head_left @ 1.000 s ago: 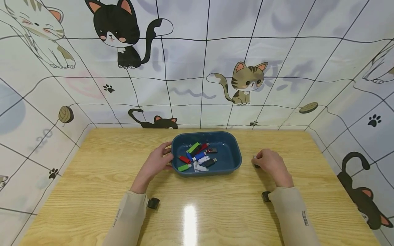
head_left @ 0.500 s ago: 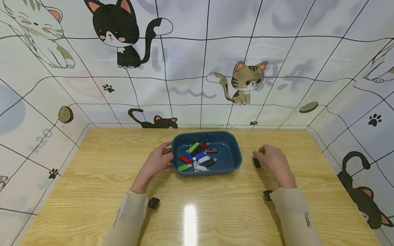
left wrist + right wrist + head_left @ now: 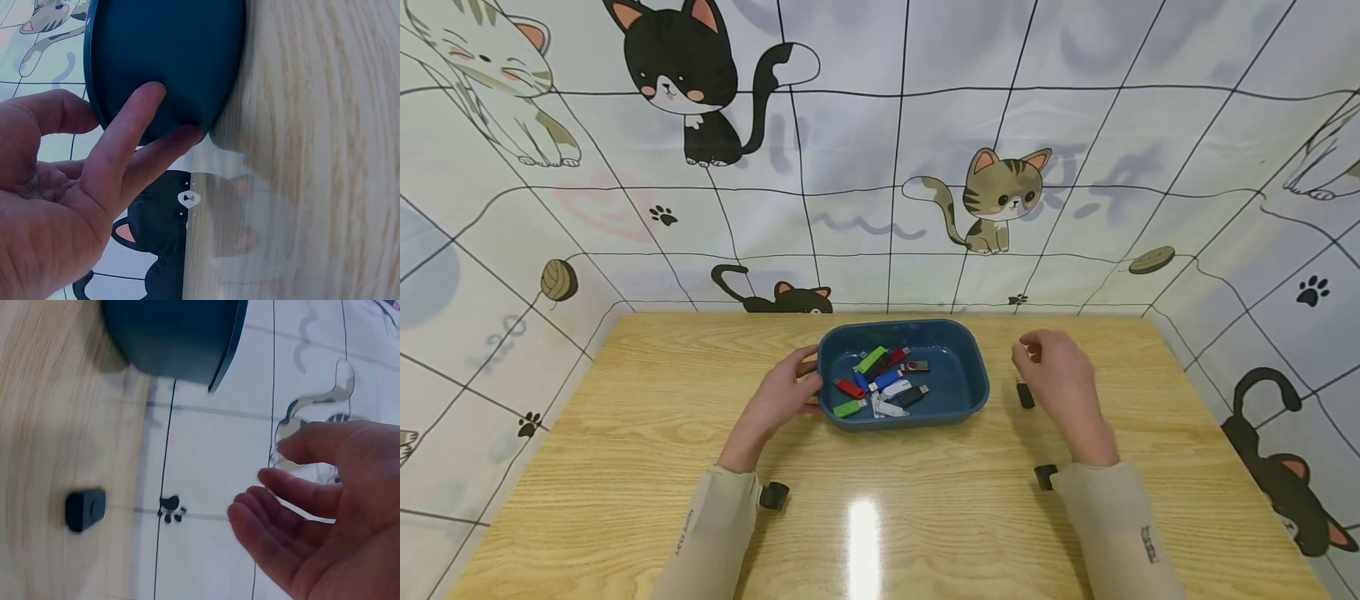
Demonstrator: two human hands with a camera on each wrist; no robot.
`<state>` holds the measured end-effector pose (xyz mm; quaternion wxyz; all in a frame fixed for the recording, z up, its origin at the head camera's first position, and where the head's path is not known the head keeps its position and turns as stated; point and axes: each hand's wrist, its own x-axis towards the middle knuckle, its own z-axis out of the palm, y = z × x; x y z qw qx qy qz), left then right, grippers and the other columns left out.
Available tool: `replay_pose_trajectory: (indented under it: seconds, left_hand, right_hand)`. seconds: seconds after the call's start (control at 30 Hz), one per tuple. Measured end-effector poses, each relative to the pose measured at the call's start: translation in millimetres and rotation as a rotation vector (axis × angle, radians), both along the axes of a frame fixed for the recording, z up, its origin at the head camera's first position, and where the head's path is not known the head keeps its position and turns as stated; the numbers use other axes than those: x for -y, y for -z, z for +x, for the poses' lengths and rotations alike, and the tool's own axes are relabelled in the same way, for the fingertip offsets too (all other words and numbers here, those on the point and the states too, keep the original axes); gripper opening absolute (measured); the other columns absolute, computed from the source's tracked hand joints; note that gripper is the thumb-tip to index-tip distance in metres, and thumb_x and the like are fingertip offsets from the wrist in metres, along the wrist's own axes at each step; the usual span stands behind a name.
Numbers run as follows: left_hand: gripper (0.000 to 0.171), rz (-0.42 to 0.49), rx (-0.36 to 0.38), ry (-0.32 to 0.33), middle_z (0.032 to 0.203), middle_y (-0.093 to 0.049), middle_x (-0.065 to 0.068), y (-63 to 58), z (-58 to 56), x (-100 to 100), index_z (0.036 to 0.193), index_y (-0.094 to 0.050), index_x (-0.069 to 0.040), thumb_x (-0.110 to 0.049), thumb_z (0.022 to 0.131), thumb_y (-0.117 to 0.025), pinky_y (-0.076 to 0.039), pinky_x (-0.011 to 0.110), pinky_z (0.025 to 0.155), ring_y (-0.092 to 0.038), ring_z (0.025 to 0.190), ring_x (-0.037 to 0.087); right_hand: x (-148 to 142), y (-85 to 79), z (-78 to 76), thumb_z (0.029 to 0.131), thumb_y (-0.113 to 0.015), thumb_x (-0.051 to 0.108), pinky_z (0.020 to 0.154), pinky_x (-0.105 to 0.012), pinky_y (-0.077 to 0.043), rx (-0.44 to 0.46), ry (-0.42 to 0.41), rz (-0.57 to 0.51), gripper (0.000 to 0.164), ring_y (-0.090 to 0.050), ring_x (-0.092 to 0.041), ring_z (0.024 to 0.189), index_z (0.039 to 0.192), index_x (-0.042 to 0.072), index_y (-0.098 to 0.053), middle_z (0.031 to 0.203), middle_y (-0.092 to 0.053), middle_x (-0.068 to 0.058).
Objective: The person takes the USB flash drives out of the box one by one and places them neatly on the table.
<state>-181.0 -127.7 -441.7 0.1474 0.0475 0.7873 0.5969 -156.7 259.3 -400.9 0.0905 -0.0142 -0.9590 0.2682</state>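
Observation:
A dark blue rectangular basin [image 3: 951, 418] stands near the back of the table with several USB flash drives [image 3: 891, 382] lying in its left and middle part. My left hand [image 3: 784, 392] rests its extended fingers [image 3: 134, 119] against the basin's left end. To the right of the basin, a black USB flash drive [image 3: 1026, 395] lies alone on the tabletop, its metal plug end pointing away from me. My right hand [image 3: 1060, 375] hovers above and just right of that drive. In the right wrist view its thumb and fingers are apart, holding nothing, with the black drive lower on the wood.
The light wooden table [image 3: 925, 517] meets a white cat-print cloth [image 3: 865, 208] behind and on both sides. A black camera band [image 3: 773, 495] sits at the left sleeve and another black device [image 3: 1046, 477] at the right one.
My right hand has let go of the black USB flash drive and risen away from it, leaving it on the table. The left hand and the basin have stayed in place.

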Motion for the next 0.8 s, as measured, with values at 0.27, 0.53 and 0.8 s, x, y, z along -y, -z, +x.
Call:
replay_pose_trajectory:
  seconds: [0.27, 0.53, 0.8]
  left_hand:
    - [0.061, -0.005, -0.010, -0.006, 0.151, -0.049, 0.029, 0.4, -0.4, 1.5, 0.159, -0.034, -0.002, -0.006, 0.101, -0.053, -0.063, 0.047, 0.080, -0.068, 0.114, 0.041]
    - [0.061, -0.004, -0.004, -0.011, 0.151, -0.049, 0.029, 2.2, 0.3, 0.9, 0.159, -0.034, -0.002, -0.006, 0.101, -0.054, -0.063, 0.046, 0.080, -0.068, 0.114, 0.041]
    - [0.062, -0.009, 0.004, -0.005, 0.151, -0.048, 0.029, -0.9, 0.6, -1.4, 0.160, -0.033, -0.003, -0.006, 0.102, -0.054, -0.064, 0.044, 0.077, -0.069, 0.112, 0.042]
  right_hand:
    - [35.3, 1.5, 4.4, 0.103, -0.058, 0.016, 0.077, -0.050, -0.055, -0.123, -0.062, -0.016, 0.028, -0.064, -0.034, 0.093, 0.118, -0.005, -0.070, 0.104, -0.066, -0.019]
    - [68.8, 11.9, 5.8, 0.102, -0.065, 0.018, 0.078, -0.048, -0.058, -0.065, -0.158, 0.016, 0.028, -0.066, -0.029, 0.093, 0.119, -0.003, -0.070, 0.105, -0.067, -0.015]
    - [85.2, 23.0, 1.7, 0.100, -0.069, 0.019, 0.069, -0.039, -0.056, -0.032, -0.211, 0.060, 0.021, -0.060, -0.021, 0.080, 0.109, 0.002, -0.075, 0.097, -0.068, -0.009]
